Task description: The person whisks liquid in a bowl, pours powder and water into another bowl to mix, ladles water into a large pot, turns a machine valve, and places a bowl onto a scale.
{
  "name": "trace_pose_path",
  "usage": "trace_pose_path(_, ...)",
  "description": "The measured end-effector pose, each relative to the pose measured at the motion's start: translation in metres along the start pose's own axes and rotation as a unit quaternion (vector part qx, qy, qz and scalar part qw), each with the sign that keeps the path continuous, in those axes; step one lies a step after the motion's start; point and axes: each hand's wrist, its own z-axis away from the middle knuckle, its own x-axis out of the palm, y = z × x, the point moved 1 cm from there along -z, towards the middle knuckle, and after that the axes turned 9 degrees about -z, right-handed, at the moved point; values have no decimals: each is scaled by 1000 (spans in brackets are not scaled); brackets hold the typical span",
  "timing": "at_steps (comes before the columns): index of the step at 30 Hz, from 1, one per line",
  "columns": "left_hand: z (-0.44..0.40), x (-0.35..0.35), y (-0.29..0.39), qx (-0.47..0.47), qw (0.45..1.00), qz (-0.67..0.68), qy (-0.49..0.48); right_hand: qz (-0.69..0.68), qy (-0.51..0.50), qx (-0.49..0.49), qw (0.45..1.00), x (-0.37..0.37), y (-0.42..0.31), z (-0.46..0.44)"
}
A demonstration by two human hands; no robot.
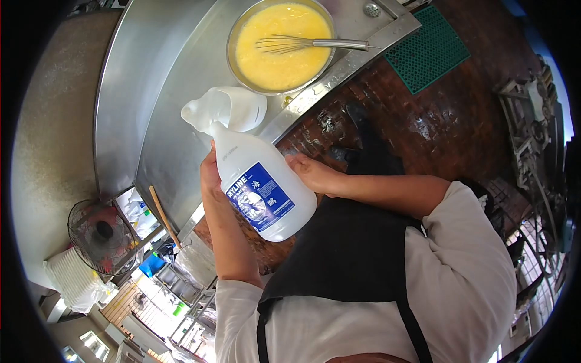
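Observation:
A large translucent plastic jug (pixel 266 181) with a blue "Skyline" label is tilted, its neck pointing away from me. My left hand (pixel 210 172) grips it near the neck; some of those fingers are hidden behind it. Against the other side of the jug, my right hand (pixel 311 173) holds it, fingers partly out of sight. The jug's mouth meets the rim of a white plastic pitcher (pixel 247 110) on the steel counter. I cannot tell whether liquid is flowing between them. Beyond the pitcher, a metal bowl (pixel 230 51) contains yellow liquid, with a wire whisk (pixel 339 43) resting across it.
The steel counter (pixel 175 103) has a raised edge and a small drain (pixel 372 9). A green mat (pixel 427 51) lies on the wet brown floor (pixel 466 115). To the left are a fan (pixel 104 233) and a wooden stick (pixel 163 213). Metal racks stand at right.

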Motion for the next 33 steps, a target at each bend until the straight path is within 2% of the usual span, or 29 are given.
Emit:
trace_pose_path(7, -1, 1, -2, 5, 1000, 7, 28, 1, 4, -3, 1000, -1, 5, -4)
trace_pose_path(13, -3, -7, -2, -2, 1000, 20, -13, 10, 11, -7, 1000, -1, 11, -9)
trace_pose_path(18, 0, -2, 0, -4, 1000, 29, -10, 57, 15, 26, 998, 1, -20, 12)
trace_pose_path(22, -5, -14, 0, 6, 1000, 23, -17, 32, 19, -25, 999, 0, 11, -13)
trace_pose_path(29, -4, -31, 10, 86, 991, -59, 83, -16, 39, -70, 997, 4, 26, -37)
trace_pose_path(33, 17, -18, 29, 175, 978, -82, 79, -67, 34, -116, 990, 1, 31, -62)
